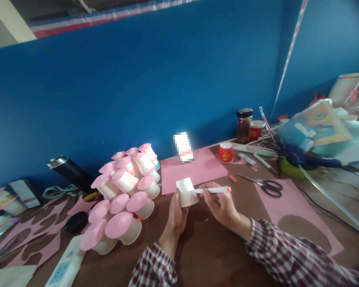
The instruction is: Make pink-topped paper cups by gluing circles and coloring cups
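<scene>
Left hand (177,215) is wrapped around a small white paper cup (186,192), holding it tipped on its side with the base pointing up and to the right. Right hand (219,204) is pinched on a white glue stick (214,190) with a pink cap, held pretty much level, and its left tip is touching the cup's side near the base. Both hands are a bit above the brown table (215,255), around the middle, checked sleeves on both arms.

Just behind the cup there's a pink sheet (203,169) lying flat, with a blurred-out white card standing at its far edge against the blue wall. To the left is a big cluster of white cups (124,195) lying every which way, each with a pink paper disc stuck on one end. Farther left: pink scraps (32,235) with round holes cut out, a black flask (70,171) on its side, and a white power strip (66,265) at the near edge.

On the right, scissors (265,185) with black handles lie open, touching the far corner of another pink sheet (302,215) that has a curved piece cut out of it. Past that, a red cup (225,152), a dark jar (244,125), some pens and a messy pile of stuff at the far right.
</scene>
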